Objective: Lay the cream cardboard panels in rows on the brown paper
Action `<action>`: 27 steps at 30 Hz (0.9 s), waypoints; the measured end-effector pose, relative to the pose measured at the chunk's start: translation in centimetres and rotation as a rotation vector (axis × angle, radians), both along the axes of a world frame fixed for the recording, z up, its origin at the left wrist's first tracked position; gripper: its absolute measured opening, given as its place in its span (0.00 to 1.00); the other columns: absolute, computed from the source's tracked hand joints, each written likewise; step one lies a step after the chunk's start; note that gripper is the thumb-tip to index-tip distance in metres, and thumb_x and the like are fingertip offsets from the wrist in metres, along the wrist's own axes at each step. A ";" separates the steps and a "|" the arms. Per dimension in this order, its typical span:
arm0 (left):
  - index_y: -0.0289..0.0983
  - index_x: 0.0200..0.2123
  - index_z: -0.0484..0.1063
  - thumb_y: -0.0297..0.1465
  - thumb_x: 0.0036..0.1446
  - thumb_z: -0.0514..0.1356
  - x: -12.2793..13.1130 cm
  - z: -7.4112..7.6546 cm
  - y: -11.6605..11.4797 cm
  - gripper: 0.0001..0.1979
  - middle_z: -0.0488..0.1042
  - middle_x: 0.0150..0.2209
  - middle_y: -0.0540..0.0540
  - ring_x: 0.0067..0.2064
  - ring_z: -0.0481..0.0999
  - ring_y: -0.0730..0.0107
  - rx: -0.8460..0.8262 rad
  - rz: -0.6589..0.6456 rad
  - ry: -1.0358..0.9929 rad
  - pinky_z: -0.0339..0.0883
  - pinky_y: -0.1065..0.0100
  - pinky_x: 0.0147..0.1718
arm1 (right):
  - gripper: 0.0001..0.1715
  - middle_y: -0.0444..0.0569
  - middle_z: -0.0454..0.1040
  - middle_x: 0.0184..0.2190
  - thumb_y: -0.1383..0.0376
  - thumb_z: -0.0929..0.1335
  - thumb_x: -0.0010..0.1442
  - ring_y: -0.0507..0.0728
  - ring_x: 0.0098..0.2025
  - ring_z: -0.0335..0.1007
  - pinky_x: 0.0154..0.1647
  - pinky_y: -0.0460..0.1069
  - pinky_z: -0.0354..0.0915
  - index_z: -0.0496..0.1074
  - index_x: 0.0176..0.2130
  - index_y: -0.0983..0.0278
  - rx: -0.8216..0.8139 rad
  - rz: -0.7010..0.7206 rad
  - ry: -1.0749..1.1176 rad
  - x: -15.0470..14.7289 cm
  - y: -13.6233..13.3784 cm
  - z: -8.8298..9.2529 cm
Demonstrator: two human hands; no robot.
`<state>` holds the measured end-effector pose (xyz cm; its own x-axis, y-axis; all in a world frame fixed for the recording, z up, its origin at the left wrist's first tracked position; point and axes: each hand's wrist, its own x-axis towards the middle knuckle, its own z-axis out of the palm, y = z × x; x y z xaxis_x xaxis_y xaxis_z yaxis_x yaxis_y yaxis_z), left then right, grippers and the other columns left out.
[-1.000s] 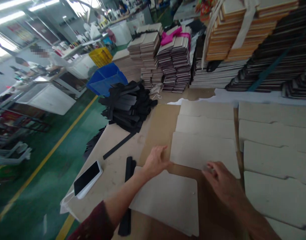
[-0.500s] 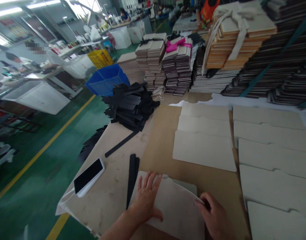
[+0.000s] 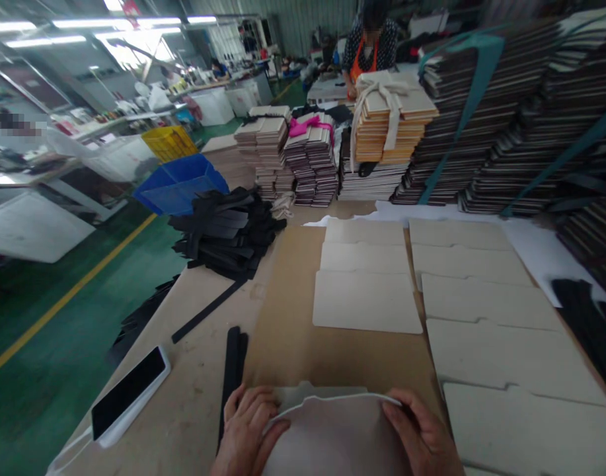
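At the bottom centre, a pale panel [image 3: 337, 436] is raised, its upper edge bowed. My left hand [image 3: 253, 426] pinches its left corner between thumb and fingers. The right corner is gripped by my right hand [image 3: 419, 430]. Another pale panel [image 3: 327, 391] lies beneath, mostly hidden by the raised one. Black strips [image 3: 230, 370] rest just left of my left hand. Beyond my hands, overlapping beige panels [image 3: 367, 301] lie on brown board, and a longer overlapping row [image 3: 491, 350] runs down the right.
A phone [image 3: 129, 396] lies at the table's left edge. Behind it are a black strip pile [image 3: 223, 228] and a blue crate [image 3: 181, 182]. Tied stacks [image 3: 310, 162] and tall dark stacks [image 3: 481, 119] line the back. A person in an orange apron [image 3: 365, 59] is beyond.
My left hand was spread flat on the panel and now grips its left corner. The panel's near-facing surface is lifted and bent. The camera view has shifted right.
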<state>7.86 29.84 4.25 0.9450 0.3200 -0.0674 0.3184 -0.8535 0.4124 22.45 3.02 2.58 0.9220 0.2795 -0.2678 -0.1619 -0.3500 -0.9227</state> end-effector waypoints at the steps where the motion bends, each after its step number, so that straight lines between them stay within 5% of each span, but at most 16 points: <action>1: 0.46 0.32 0.73 0.39 0.60 0.57 0.7 1.1 0.0 0.08 0.78 0.36 0.49 0.44 0.76 0.59 -0.073 0.010 0.007 0.59 0.52 0.57 | 0.25 0.46 0.77 0.32 0.41 0.65 0.57 0.57 0.36 0.72 0.34 0.45 0.65 0.75 0.35 0.59 0.001 -0.023 -0.031 1.2 -0.2 0.5; 4: 0.42 0.30 0.70 0.42 0.61 0.55 4.6 3.0 0.0 0.12 0.73 0.29 0.51 0.32 0.73 0.66 -0.341 0.143 0.027 0.66 0.65 0.35 | 0.25 0.46 0.77 0.32 0.42 0.65 0.56 0.58 0.35 0.72 0.36 0.46 0.66 0.74 0.37 0.60 -0.093 -0.096 -0.106 5.6 -1.0 0.7; 6: 0.40 0.29 0.70 0.41 0.56 0.60 8.3 2.6 -0.1 0.10 0.71 0.27 0.52 0.31 0.70 0.68 -0.479 0.270 -0.033 0.62 0.69 0.31 | 0.25 0.47 0.78 0.34 0.44 0.65 0.56 0.59 0.37 0.74 0.37 0.48 0.66 0.73 0.40 0.60 -0.208 -0.124 -0.147 8.5 -1.1 -0.2; 12: 0.37 0.34 0.71 0.35 0.49 0.63 17.0 -3.5 0.1 0.09 0.71 0.27 0.53 0.29 0.70 0.70 -0.566 0.391 -0.156 0.62 0.72 0.28 | 0.22 0.55 0.78 0.37 0.55 0.58 0.66 0.62 0.36 0.75 0.35 0.51 0.64 0.68 0.50 0.65 -0.620 -0.037 -0.410 13.6 0.6 -4.0; 16: 0.37 0.36 0.73 0.32 0.49 0.64 18.3 -5.5 0.4 0.10 0.75 0.30 0.51 0.34 0.74 0.68 -0.530 0.374 -0.170 0.64 0.70 0.32 | 0.19 0.56 0.78 0.38 0.60 0.57 0.69 0.60 0.34 0.75 0.32 0.50 0.63 0.65 0.53 0.66 -0.788 0.036 -0.516 14.0 1.2 -5.3; 27: 0.39 0.39 0.75 0.32 0.53 0.65 19.8 -6.5 1.2 0.09 0.78 0.35 0.49 0.37 0.76 0.67 -0.413 0.295 -0.168 0.66 0.67 0.40 | 0.15 0.55 0.77 0.39 0.64 0.57 0.70 0.59 0.35 0.75 0.33 0.49 0.63 0.62 0.52 0.66 -0.952 0.094 -0.516 14.1 1.3 -5.8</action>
<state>27.70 31.02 -2.27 0.8274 0.5528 -0.0992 0.4209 -0.4934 0.7612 36.60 4.35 -3.24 0.9714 0.2374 0.0015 0.2321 -0.9486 -0.2151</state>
